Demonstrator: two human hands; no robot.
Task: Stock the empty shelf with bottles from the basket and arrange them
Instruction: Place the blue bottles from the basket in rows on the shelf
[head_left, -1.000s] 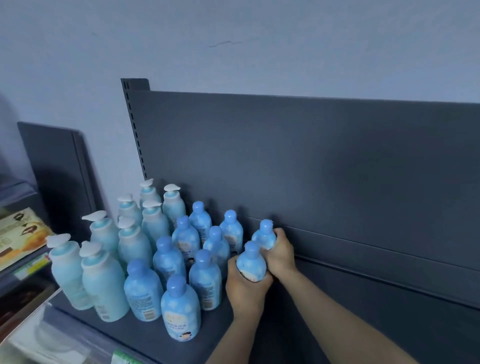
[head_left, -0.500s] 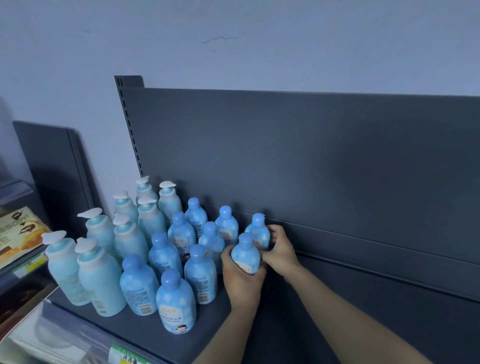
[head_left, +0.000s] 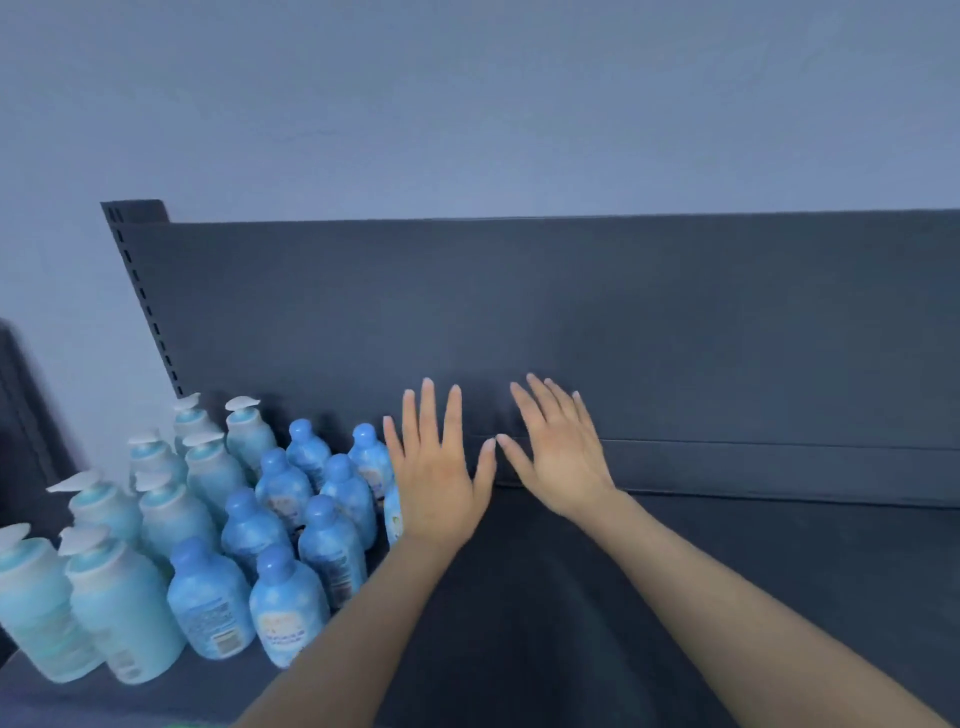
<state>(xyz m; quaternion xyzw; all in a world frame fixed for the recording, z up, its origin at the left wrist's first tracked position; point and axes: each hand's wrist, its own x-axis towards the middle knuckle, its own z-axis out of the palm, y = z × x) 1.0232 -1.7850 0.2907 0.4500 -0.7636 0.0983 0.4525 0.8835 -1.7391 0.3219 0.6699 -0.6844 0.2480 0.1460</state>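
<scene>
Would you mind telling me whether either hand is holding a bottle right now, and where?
Nothing is held: the left hand and right hand are both open, fingers spread, no grip.

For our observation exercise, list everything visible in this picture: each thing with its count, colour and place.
pump bottles: about eight, pale teal with white pump tops, left end of the shelf
round-capped bottles: at least eight, blue, right of the pump bottles; one is partly hidden behind the left hand
shelf: one, dark grey, bare on the right
back panel: one, dark grey, behind the shelf
wall: pale blue-grey, above
left hand: open, fingers spread, empty
right hand: open, empty
</scene>
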